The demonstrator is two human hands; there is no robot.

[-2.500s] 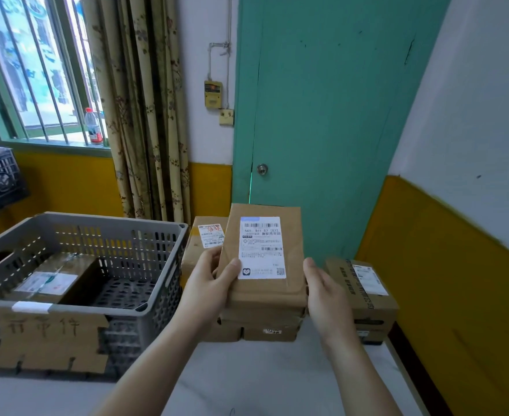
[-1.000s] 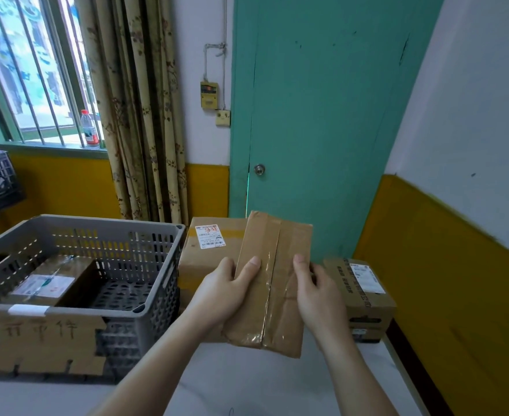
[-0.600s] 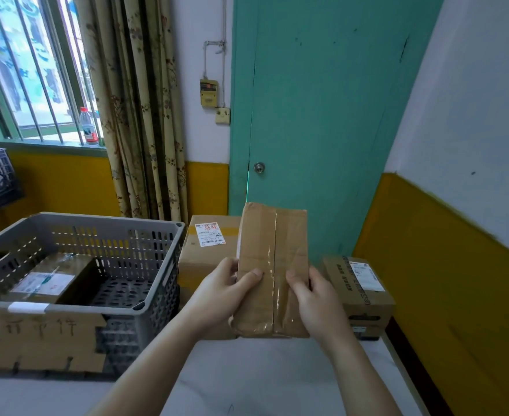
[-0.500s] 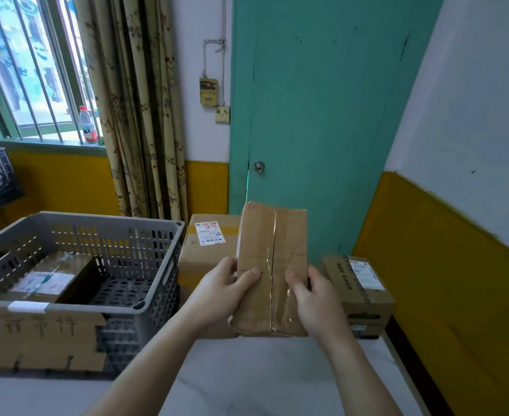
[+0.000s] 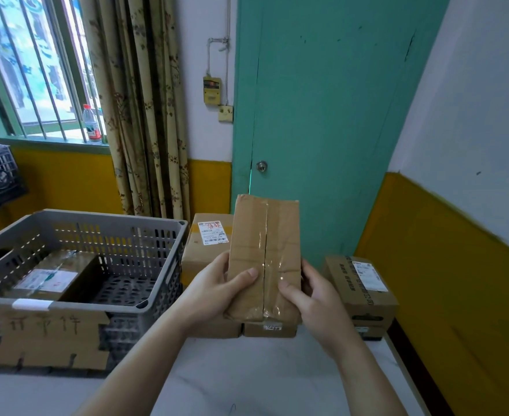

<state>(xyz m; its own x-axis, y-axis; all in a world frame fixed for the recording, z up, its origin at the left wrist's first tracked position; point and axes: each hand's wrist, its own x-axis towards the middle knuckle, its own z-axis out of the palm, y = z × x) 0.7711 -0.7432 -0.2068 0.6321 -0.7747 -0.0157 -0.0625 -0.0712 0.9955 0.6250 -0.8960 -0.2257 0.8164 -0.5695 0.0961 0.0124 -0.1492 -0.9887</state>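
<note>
I hold a brown cardboard parcel point(image 5: 265, 244) upright in front of me, above the white table point(image 5: 247, 376). Its taped seam side faces me; the shipping label is out of sight. My left hand point(image 5: 214, 289) grips its lower left edge with the thumb across the front. My right hand point(image 5: 313, 292) grips the lower right edge, thumb on the tape. A grey plastic crate point(image 5: 103, 226) stands to the left with a labelled parcel point(image 5: 49, 277) inside.
Behind the held parcel stand a large labelled box point(image 5: 205, 247) and a smaller box point(image 5: 269, 330). Another box point(image 5: 361, 289) sits at the right by the yellow wall. A cardboard sign point(image 5: 43, 334) hangs on the crate front. A green door point(image 5: 322, 115) and a curtain point(image 5: 139, 115) are behind.
The parcel was turned over in my hands: 2.5 s ago its label faced me, now the taped seam does. In the last half second it barely moved.
</note>
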